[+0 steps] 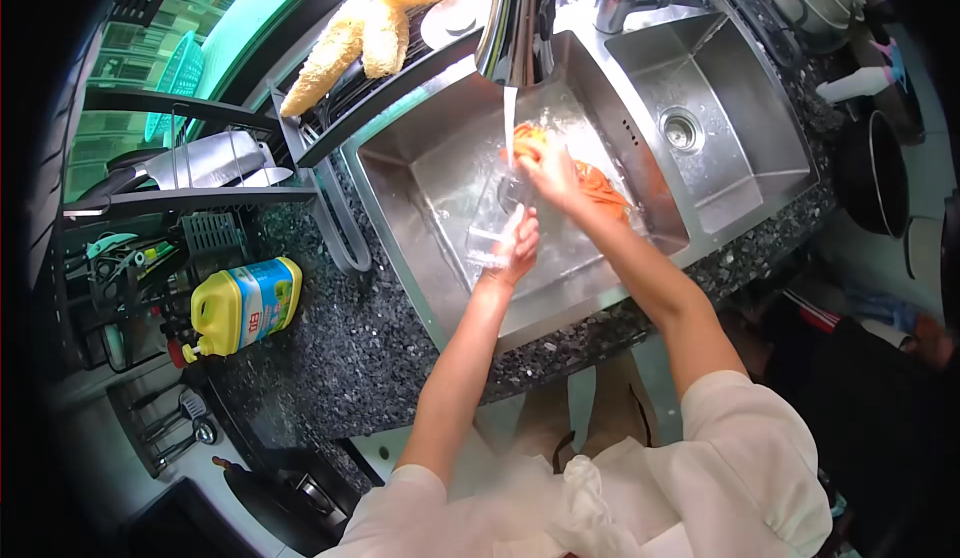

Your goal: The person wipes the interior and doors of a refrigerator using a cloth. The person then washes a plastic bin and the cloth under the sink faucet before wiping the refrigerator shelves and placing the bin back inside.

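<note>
My left hand (516, 250) is closed around a clear, see-through container (484, 242), perhaps a glass or plastic cup, over the large sink basin (410, 198). Pinched in my right hand (552, 172) is a bunched orange cloth (528, 141), directly under the stream of running water (510, 123). More crumpled orange material (602, 193) lies in the basin beneath my right wrist. Whether the two orange parts are one piece, I cannot tell. The chrome faucet (515, 28) hangs just above both hands.
A smaller basin (735, 173) adjoins on the right. The dark speckled counter (330, 358) holds a yellow detergent jug (245, 306) at left. Behind the sink, tan loofahs (365, 33) rest on a rack. A cleaver (210, 165) stands in a left-hand rack. A dark pan (872, 173) is far right.
</note>
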Demonstrator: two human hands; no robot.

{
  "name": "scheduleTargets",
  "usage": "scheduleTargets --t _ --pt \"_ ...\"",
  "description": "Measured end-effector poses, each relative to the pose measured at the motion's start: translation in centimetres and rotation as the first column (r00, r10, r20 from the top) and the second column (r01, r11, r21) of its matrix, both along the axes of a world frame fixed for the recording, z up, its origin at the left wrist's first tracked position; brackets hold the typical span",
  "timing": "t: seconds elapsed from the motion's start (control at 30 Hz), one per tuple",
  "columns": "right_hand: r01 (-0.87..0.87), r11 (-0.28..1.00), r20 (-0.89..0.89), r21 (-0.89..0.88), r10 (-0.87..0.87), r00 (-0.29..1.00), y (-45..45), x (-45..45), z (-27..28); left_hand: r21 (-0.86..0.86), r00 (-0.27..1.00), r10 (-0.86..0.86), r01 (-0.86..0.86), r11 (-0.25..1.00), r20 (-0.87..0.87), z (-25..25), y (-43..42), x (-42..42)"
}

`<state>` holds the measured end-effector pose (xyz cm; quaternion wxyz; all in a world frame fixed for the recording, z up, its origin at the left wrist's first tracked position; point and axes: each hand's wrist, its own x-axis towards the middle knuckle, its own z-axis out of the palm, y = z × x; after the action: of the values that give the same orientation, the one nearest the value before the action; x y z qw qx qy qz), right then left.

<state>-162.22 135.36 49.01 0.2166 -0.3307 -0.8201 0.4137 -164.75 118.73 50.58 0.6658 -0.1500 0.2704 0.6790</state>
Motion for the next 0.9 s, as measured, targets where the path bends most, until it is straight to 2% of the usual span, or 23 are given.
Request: scheduleTargets --t 0.03,0.1,0.13,0.17,0.2,0.23,0.27,0.3,0.33,0.4,0.5,0.57,0.63,0.67,0.7,0.73,0.77,0.83,0.87,0.9 --pt "-0.025 0.996 -0.037 -0.083 0.022 0.999 -1.6 1.0 2.2 0.042 1.000 -0.008 0.008 0.999 -0.014 -0.7 0.4 -0.3" --pt "-0.089 0.968 0.060 -0.234 0.106 0.993 -4.0 2.6 7.7 -0.095 0.992 0.097 -0.105 0.990 -0.080 -3.2 1.4 -0.1" --pt "-0.073 0.950 0.036 -0.305 0.088 0.995 -5.1 3.0 9.9 -0.026 0.965 0.139 -0.149 0.989 -0.223 -3.7 1.7 0.6" --pt "-0.084 0.950 0.037 -0.302 0.100 0.994 -5.6 3.3 11.0 0.107 0.947 0.204 -0.183 0.977 -0.250 -3.5 1.7 0.0" --pt "-0.048 0.970 -0.132 -0.237 0.017 0.991 -6.1 3.5 12.0 0.109 0.943 0.217 -0.195 0.975 -0.252 -3.6 3.0 -0.4" --pt "0.001 0.983 -0.305 -0.183 -0.057 0.950 -6.6 3.6 13.1 0.238 0.905 0.355 -0.301 0.924 -0.235 -5.9 4.7 -1.1" --pt "-0.010 0.996 -0.322 -0.090 -0.020 0.946 -7.1 4.0 15.2 0.366 0.853 0.481 -0.389 0.845 -0.204 -8.2 6.4 -2.0" --pt "-0.016 0.996 -0.333 -0.084 -0.013 0.943 -6.9 3.5 16.7 0.486 0.791 0.593 -0.462 0.742 -0.153 -8.9 7.4 -2.6" --pt "-0.035 0.988 -0.302 0.148 0.079 0.950 -7.1 3.0 17.9 0.493 0.789 0.594 -0.460 0.739 -0.154 -7.8 7.8 -2.7" --pt "-0.035 0.835 -0.187 0.549 0.163 0.969 -6.8 1.7 18.2 0.446 0.858 0.510 -0.435 0.782 -0.058 -5.3 7.1 -0.9" --pt "-0.089 0.816 -0.168 0.571 0.222 0.960 -6.2 1.5 18.1 0.379 0.922 0.378 -0.379 0.845 0.079 -1.6 6.1 -0.5" --pt "-0.149 0.855 -0.148 0.497 0.253 0.956 -6.3 3.7 17.4 0.323 0.938 0.299 -0.343 0.882 0.178 0.7 6.6 -3.0" --pt "0.000 0.958 -0.162 0.287 0.048 0.986 -5.6 5.6 16.2 0.290 0.933 0.215 -0.299 0.909 0.288 2.9 6.8 -3.9" --pt "-0.005 0.956 -0.163 0.295 0.056 0.985 -5.1 6.0 15.6 0.349 0.980 0.100 -0.155 0.924 0.170 3.6 7.2 -4.0" --pt "0.049 0.992 -0.260 0.117 -0.017 0.965 -4.9 6.3 15.0 -0.118 0.928 0.304 -0.284 0.951 0.214 7.2 8.0 -3.1" --pt "0.085 0.994 -0.344 -0.066 -0.102 0.933 -4.7 6.1 14.7 0.164 0.942 0.126 -0.183 0.969 0.310 3.2 7.6 -4.3" --pt "0.079 0.995 -0.348 -0.064 -0.096 0.932 -4.8 5.7 15.1 0.439 0.934 -0.074 -0.093 0.894 0.349 -1.1 7.2 -5.3" --pt "0.060 0.998 -0.333 0.034 -0.045 0.942 -6.2 5.4 16.5 0.633 0.971 0.170 -0.240 0.736 0.171 -1.7 6.9 -3.2" --pt "0.084 0.979 -0.307 0.185 -0.024 0.951 -6.8 4.6 16.9 0.628 0.970 0.165 -0.240 0.740 0.176 -1.5 6.6 -2.5" --pt "0.076 0.955 -0.271 0.285 0.005 0.963 -7.4 4.0 17.2 0.550 0.963 0.220 -0.270 0.790 0.157 -1.3 6.7 -2.1"
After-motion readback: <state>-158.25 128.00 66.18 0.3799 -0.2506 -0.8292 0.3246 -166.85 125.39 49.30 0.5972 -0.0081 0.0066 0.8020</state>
